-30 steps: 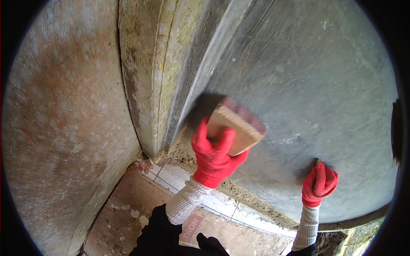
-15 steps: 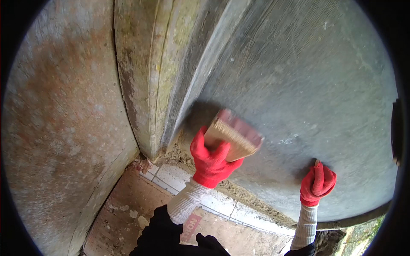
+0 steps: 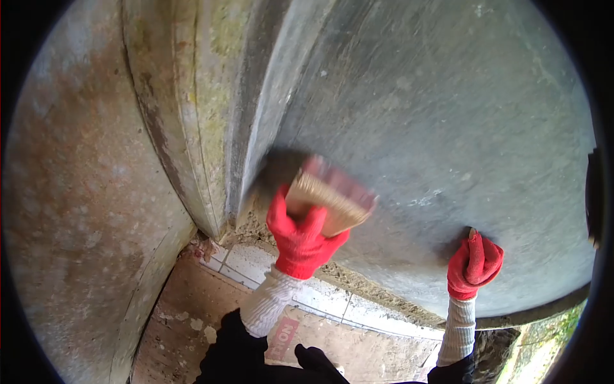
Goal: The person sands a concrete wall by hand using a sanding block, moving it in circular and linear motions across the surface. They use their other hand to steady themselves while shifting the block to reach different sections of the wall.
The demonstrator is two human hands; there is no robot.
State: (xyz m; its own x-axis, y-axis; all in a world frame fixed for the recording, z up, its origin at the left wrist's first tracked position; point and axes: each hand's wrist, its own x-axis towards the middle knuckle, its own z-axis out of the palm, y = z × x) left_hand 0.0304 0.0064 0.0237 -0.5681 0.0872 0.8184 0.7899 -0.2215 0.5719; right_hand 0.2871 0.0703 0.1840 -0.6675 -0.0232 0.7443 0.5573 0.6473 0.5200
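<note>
My left hand, in a red-coated glove with a pale knitted cuff, is closed round a wide brush with a tan block and a reddish-brown front. Motion blurs the brush as it lies against the smooth grey wall, near the wall's left corner. Farther right, my right hand, gloved alike, is curled with its fingers together close to the wall's lower part. A small brownish tip shows above those fingers; I cannot tell what it belongs to.
A rough, stained wall rises at the left, beside a ridged pillar. Below the grey wall run a crumbly mortar edge and white tiles. Brown sheeting covers the floor. Greenery shows at the lower right.
My left hand and the brush have shifted left and slightly up in the view, as have the pillar and corner. My right hand stays almost in place, a little higher.
</note>
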